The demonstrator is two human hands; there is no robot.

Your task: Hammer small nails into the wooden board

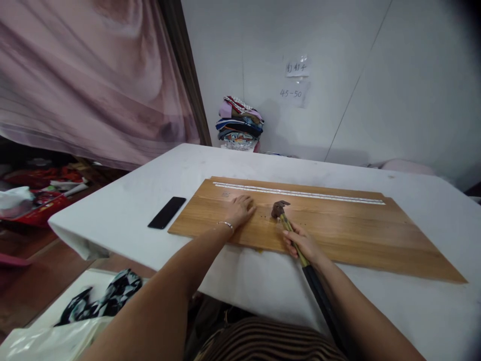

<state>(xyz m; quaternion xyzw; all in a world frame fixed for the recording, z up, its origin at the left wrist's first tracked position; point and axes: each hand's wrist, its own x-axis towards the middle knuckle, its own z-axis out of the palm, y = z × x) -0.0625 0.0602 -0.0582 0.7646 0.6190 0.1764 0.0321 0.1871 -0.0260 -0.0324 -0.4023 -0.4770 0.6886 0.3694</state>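
A claw hammer (pixel 284 218) with a rusty head and a wooden handle, black toward its lower end, is in my right hand (pixel 301 241). Those fingers wrap the handle below the head, which is over the middle of a wooden board (pixel 356 228). My left hand (pixel 241 210), a bracelet at its wrist, lies on the board's left part with fingers stretched out; I see nothing in it. Just beyond its fingertips is a small cluster of thin pieces, perhaps nails (pixel 226 194). Tiny dark spots mark the wood between my hands.
Two white measuring strips (pixel 300 193) run along the board's far edge. A black phone (pixel 167 212) lies left of the board on the white table (pixel 150 173). Folded clothes (pixel 240 125) are piled behind the table. Papers with handwriting (pixel 295 93) hang on the wall. Patterned cloth lies lower left.
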